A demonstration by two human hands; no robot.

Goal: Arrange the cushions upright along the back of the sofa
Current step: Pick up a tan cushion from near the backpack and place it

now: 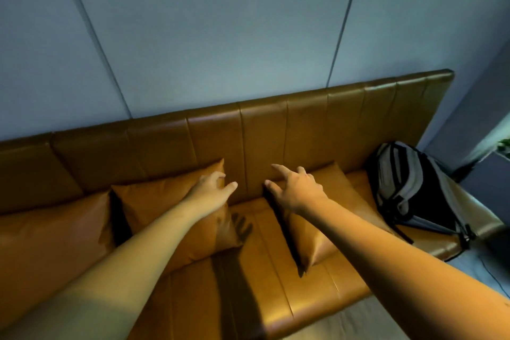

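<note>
A tan leather sofa with a tall padded back (265, 132) fills the lower view. Three matching tan cushions lean against that back: one at the far left (52, 232), one in the middle (162, 212), one to the right (334, 215). My left hand (212, 190) hovers over the middle cushion's upper right corner, fingers spread, holding nothing. My right hand (296, 188) is stretched over the right cushion's upper left corner, fingers apart, also holding nothing. A gap of bare seat (259, 243) lies between the two cushions.
A black and grey backpack (414, 193) leans at the sofa's right end. A pale blue panelled wall (220, 36) rises behind the sofa. Light floor (372, 317) shows at the lower right.
</note>
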